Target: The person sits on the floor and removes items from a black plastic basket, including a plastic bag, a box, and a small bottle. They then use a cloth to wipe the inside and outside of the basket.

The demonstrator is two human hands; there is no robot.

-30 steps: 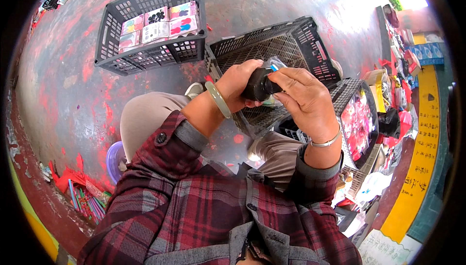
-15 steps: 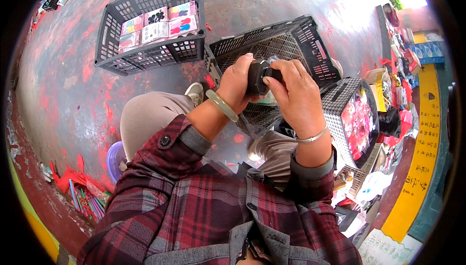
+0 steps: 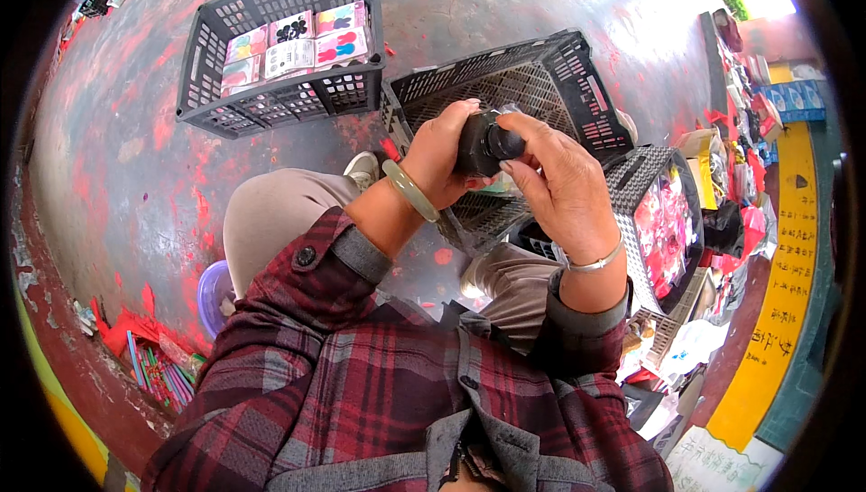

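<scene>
With your left fingers (image 3: 456, 118) grasping the black object (image 3: 474, 146), hold it steady and centre your right fingers (image 3: 541, 137), pinch unclear, around the round end (image 3: 506, 143) between them.

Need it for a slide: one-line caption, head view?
Left hand holds a black object, right hand at its round end, black crate beyond.

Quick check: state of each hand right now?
Left hand: closed, holding a black object.
Right hand: partly curled at the object's round end; whether it grips cannot be told.
</scene>
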